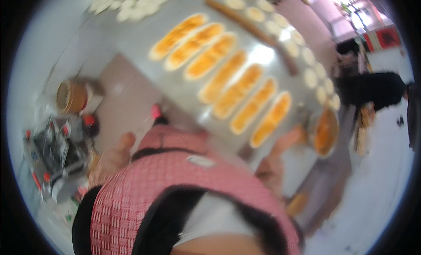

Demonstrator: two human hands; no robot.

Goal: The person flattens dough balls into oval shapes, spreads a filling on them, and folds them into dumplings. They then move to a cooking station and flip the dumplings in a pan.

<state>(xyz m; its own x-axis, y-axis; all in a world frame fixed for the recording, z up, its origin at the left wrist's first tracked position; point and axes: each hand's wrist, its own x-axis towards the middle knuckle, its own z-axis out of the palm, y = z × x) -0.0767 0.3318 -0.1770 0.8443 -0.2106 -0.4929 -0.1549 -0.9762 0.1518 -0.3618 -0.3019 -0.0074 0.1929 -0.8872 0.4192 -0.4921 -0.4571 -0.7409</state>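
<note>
Several long, flat strips of dough (245, 90) coated with orange filling lie side by side on a metal worktable (177, 87). A wooden rolling pin (243, 23) rests beyond them, beside rows of small dough rounds (309, 78). At the table's near right edge, my right hand (278, 153) reaches towards a bowl of orange-red filling (325, 133); blur hides whether it touches the bowl. My left hand (113, 161) is low beside the pink apron, away from the table, and its grip is unclear.
More dough rounds (138, 5) are heaped at the table's far left. A brown round container (71, 97) and a rack of red-capped items (52, 150) stand at left. Another person in black (371, 89) is at right. Tiled floor (121, 81) shows beside the table.
</note>
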